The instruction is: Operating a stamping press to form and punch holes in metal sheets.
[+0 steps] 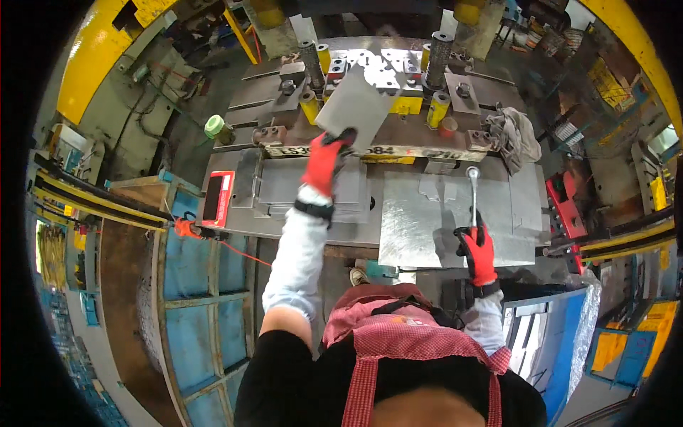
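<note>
My left hand (327,164), in a red and black glove, reaches forward and is closed on the near edge of a flat grey metal sheet (356,107). That sheet is tilted in front of the press die (380,71) and hides part of it. In my right hand (479,252), gloved alike, is a shiny metal rod with a round head (474,188), shaped like a ratchet wrench. It points away from me above a broad bare metal plate (413,228). Beside my left wrist lies a stack of grey metal sheets (281,188).
Guide posts (440,60) and yellow cylinders (438,109) stand around the die. A grey rag (514,135) lies at the right, a green-capped bottle (215,128) at the left. A red-framed panel (218,199) rests on the left table edge. Blue-panelled racking (188,263) stands at lower left.
</note>
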Tool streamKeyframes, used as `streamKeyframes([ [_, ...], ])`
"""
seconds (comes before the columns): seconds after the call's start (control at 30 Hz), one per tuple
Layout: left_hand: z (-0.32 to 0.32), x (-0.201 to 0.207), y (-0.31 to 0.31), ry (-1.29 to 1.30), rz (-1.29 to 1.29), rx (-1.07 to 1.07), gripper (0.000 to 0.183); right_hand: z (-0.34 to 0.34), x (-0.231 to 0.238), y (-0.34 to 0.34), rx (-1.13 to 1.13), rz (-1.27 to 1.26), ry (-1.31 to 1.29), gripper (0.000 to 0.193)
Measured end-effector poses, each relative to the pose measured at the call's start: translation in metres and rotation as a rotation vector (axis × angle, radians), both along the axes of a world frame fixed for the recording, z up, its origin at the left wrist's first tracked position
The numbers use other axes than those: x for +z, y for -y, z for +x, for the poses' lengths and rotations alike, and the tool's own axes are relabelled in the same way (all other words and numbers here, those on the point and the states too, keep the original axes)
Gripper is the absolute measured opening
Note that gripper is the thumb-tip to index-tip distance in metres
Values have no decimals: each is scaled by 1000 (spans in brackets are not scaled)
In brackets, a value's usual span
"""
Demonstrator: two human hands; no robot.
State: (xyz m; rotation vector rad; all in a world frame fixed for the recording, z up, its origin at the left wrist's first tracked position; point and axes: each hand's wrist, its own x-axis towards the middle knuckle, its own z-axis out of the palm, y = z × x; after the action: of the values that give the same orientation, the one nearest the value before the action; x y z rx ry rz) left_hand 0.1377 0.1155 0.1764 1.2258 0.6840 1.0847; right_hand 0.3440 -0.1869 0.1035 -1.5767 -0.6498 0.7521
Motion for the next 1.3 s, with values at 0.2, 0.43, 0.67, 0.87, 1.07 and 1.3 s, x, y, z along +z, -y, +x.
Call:
streamKeyframes([
  [0.2, -77, 84, 33, -455, 357, -71, 17, -11, 57, 9, 283, 53, 278, 66],
  [0.43, -66, 40, -9, -819, 937, -541, 23, -34, 75, -20, 735, 3, 443, 71],
  [0.67, -75, 20, -7, 154, -148, -596, 39, -41, 86, -34, 735, 53, -491, 59],
  [0.87, -78, -45, 26, 221, -197, -546, 55, -15, 102, -150, 548, 298, -451, 37],
  [1.07, -6, -27, 37, 469, -505, -690, 52, 24, 101, -244, 663, 194, -275, 20],
  [1.3, 37, -44, 3, 623, -576, -494, 49, 19, 86, -258, 548, 227, -215, 22],
])
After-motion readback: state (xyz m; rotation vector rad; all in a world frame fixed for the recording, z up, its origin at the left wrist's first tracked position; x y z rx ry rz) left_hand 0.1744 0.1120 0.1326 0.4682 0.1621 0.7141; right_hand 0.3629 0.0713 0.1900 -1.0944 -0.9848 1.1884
